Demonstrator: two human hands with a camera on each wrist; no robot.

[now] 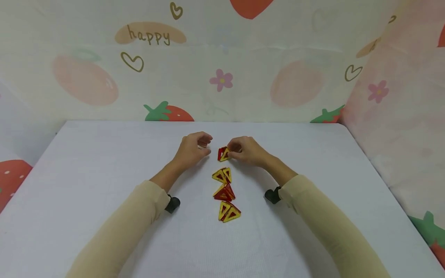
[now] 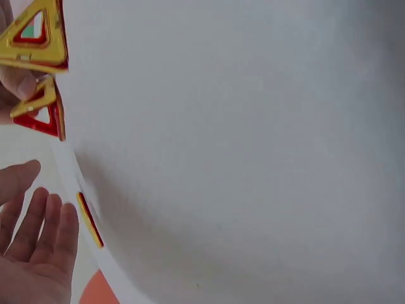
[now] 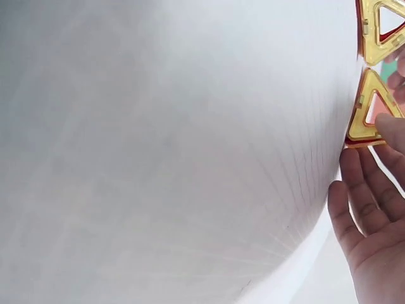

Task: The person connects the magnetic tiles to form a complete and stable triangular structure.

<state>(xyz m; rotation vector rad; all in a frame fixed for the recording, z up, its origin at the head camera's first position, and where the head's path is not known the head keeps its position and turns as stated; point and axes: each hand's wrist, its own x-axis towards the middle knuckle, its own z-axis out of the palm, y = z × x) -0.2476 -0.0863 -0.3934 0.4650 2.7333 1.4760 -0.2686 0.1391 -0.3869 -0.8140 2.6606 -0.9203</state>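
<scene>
Red and yellow triangular magnetic tiles stand joined in small pyramid shapes, in a column down the table. My right hand [image 1: 248,150] pinches the farthest pyramid [image 1: 222,154]; in the right wrist view its thumb lies on a yellow face [image 3: 362,132]. My left hand [image 1: 194,148] is left of that pyramid, apart from it, with relaxed fingers and nothing held. Closer to me stand a yellow pyramid [image 1: 222,175], a mostly red one [image 1: 225,192] and another yellow one [image 1: 229,211]. The left wrist view shows a thin red-yellow tile edge [image 2: 90,220] beside the left fingers.
The white table [image 1: 104,166] reaches back to a patterned cloth backdrop [image 1: 250,54]. A similar pink cloth [image 1: 399,116] hangs along the right side. Dark wrist cameras sit under both sleeves, one at the left cuff [image 1: 172,204], one at the right cuff [image 1: 272,195].
</scene>
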